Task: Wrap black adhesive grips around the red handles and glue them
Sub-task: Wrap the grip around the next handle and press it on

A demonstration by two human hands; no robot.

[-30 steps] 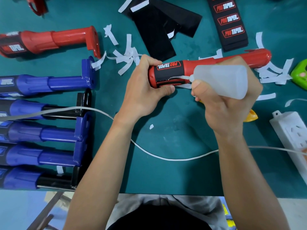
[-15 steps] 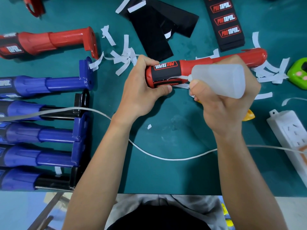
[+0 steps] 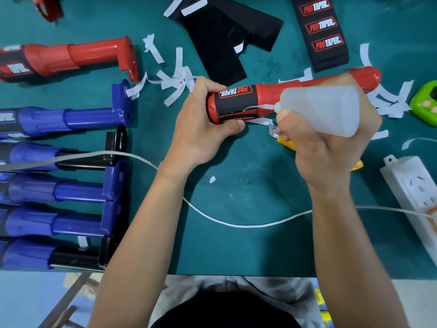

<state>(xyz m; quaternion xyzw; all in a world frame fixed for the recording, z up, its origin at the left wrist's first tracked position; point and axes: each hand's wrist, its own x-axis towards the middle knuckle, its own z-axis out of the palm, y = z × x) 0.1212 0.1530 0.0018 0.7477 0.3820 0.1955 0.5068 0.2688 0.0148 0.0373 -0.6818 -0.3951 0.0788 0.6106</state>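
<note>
Little has shifted in the last half second: both grips keep their holds and the nozzle stays at the same spot on the handle.

Left grip (image 3: 201, 129) (bare hand): fingers curl over the top and the thumb presses underneath, closed round the left end of the red handle (image 3: 266, 91). The handle lies nearly level above the green desk (image 3: 236, 245), its far end pointing up and right past the bottle.

Black wrap (image 3: 236, 100): on the left end of that handle, "PRO TAPER" print facing up. A thin white backing strip (image 3: 259, 108) curls off its right edge.

Right grip (image 3: 331, 147) (bare hand): fist closed round a translucent glue bottle (image 3: 326, 107), thumb on the shoulder. The bottle lies sideways with its nozzle pointing left, tip at the right edge of the wrap. Whether glue is coming out cannot be told.

Desk, other items:
- printed spare wraps (image 3: 321, 27) stacked at the top right, plain black pieces (image 3: 212, 43) to their left
- white paper strips (image 3: 175, 84) scattered behind the held handle
- second red handle (image 3: 71, 58) at the upper left, a row of blue handles (image 3: 66, 117) below it
- yellow utility knife (image 3: 287, 143) partly under the right grip
- white cable (image 3: 236, 224) running across the desk under both forearms, power strip (image 3: 411, 192) at the right edge
</note>
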